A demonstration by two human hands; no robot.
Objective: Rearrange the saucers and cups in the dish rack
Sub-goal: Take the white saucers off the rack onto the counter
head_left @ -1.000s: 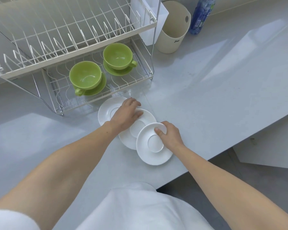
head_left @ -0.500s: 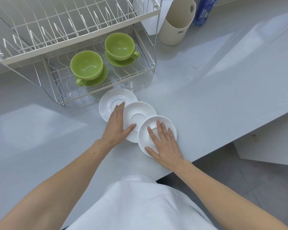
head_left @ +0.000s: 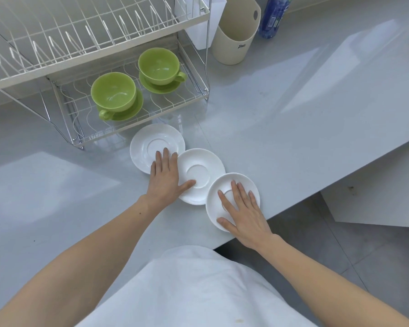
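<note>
Three white saucers lie in a diagonal row on the grey counter: a far one (head_left: 149, 142), a middle one (head_left: 204, 166) and a near one (head_left: 224, 187) by the counter's edge. My left hand (head_left: 164, 179) rests flat and open across the far and middle saucers. My right hand (head_left: 242, 211) lies flat, fingers spread, on the near saucer. In the lower tier of the wire dish rack (head_left: 132, 125) stand two green cups, the left cup (head_left: 113, 93) and the right cup (head_left: 158, 64), each on a green saucer.
The rack's upper tier (head_left: 92, 34) holds no dishes. A beige utensil holder (head_left: 236, 31), a white container (head_left: 203, 31) and a blue bottle (head_left: 273, 17) stand behind the rack's right side. The counter's front edge runs just right of the near saucer.
My right hand laid the tilted near saucer flat and now rests spread on it. My left hand flattened and slid back over the far and middle saucers.
</note>
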